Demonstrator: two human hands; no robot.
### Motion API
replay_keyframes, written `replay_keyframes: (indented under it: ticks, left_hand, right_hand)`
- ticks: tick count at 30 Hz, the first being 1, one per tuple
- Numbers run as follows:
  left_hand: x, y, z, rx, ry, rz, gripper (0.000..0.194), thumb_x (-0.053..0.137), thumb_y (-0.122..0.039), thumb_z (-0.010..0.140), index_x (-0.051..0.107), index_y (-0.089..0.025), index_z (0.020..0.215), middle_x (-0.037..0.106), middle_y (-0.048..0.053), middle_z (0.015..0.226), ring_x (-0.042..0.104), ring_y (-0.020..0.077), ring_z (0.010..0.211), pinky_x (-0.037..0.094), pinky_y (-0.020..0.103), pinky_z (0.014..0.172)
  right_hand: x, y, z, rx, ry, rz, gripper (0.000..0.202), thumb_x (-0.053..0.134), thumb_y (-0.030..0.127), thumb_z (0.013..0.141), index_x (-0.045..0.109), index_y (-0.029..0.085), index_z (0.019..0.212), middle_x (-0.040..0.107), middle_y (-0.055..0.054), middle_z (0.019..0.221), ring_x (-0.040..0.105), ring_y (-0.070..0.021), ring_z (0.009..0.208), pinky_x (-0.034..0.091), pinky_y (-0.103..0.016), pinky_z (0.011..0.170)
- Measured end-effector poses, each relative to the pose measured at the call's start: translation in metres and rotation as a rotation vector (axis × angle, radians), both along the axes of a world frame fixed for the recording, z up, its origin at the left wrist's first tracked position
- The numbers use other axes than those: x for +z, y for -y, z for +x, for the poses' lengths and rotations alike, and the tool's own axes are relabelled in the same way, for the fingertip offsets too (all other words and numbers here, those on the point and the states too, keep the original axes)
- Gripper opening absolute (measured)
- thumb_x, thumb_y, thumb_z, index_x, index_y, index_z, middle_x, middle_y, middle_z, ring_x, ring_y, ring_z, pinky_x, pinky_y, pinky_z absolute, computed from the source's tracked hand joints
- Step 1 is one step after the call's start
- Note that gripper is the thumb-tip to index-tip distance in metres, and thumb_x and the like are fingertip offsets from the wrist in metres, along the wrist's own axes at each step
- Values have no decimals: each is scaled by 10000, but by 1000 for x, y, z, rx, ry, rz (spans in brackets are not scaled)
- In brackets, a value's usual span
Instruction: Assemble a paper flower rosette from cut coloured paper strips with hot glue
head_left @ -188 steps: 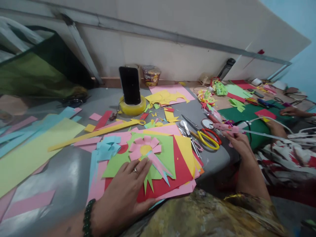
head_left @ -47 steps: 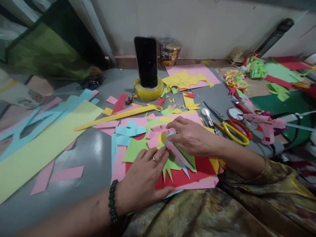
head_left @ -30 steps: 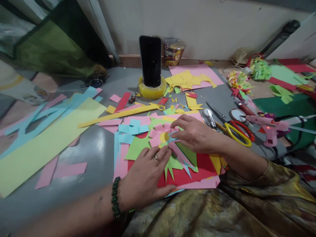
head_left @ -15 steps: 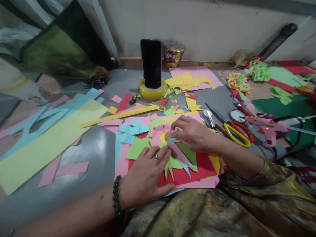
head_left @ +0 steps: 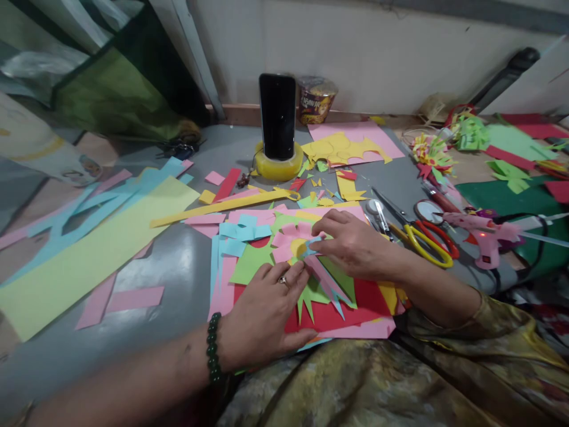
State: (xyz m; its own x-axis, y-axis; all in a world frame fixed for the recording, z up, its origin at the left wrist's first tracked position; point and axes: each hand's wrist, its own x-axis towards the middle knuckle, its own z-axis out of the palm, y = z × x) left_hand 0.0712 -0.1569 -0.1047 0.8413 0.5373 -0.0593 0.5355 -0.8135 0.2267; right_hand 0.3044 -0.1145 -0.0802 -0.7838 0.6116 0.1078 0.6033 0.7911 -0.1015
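A pink paper flower (head_left: 281, 239) with a yellow centre (head_left: 298, 248) lies on green paper (head_left: 245, 265) cut into points, over a red sheet (head_left: 368, 298). My left hand (head_left: 271, 302) rests flat on the papers, its fingers stretched out and the fingertips at the flower's lower edge. At the flower's right side my right hand (head_left: 355, 243) is closed, its fingertips pinching a small blue paper piece (head_left: 313, 242). Pink and blue strips (head_left: 326, 279) run down from beneath the right hand. Blue square petals (head_left: 243, 234) lie to the left of the flower.
A phone (head_left: 277, 115) stands in a yellow tape roll (head_left: 279, 168) at the back, beside a snack cup (head_left: 316, 101). Scissors (head_left: 429, 244) and a pink glue gun (head_left: 486, 234) lie to the right. Paper strips (head_left: 102, 252) spread over the left side, scraps in the middle.
The view has shifted slightly, moving the table things a little right. My right fingertips have drawn back slightly from the yellow centre, showing more blue paper. My left hand stays in place.
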Motion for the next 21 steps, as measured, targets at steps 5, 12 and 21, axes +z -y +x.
replay_keyframes:
  ticks: [5, 12, 21]
  left_hand:
    - [0, 0, 0, 4, 9, -2, 828, 492, -696, 890, 483, -89, 1453, 569, 174, 1430, 541, 331, 1204, 430, 447, 996]
    - [-3, 0, 0, 6, 48, 10, 816, 508, -690, 883, 509, -84, 1428, 573, 180, 1421, 538, 340, 1189, 432, 462, 989]
    - [-3, 0, -2, 7, 72, 12, 781, 527, -673, 880, 526, -100, 1410, 564, 169, 1438, 544, 338, 1186, 431, 464, 989]
  right_hand:
    - [1, 3, -1, 6, 49, -22, 269, 511, 113, 912, 768, 169, 971, 666, -143, 1036, 492, -247, 937, 433, -389, 805]
    - [7, 0, 3, 26, -153, 17, 211, 503, 86, 906, 705, 147, 901, 671, -133, 966, 535, -234, 904, 478, -380, 794]
    - [11, 7, 16, -36, -196, 119, 343, 480, 11, 865, 706, 200, 1041, 669, -113, 1030, 545, -236, 942, 488, -389, 804]
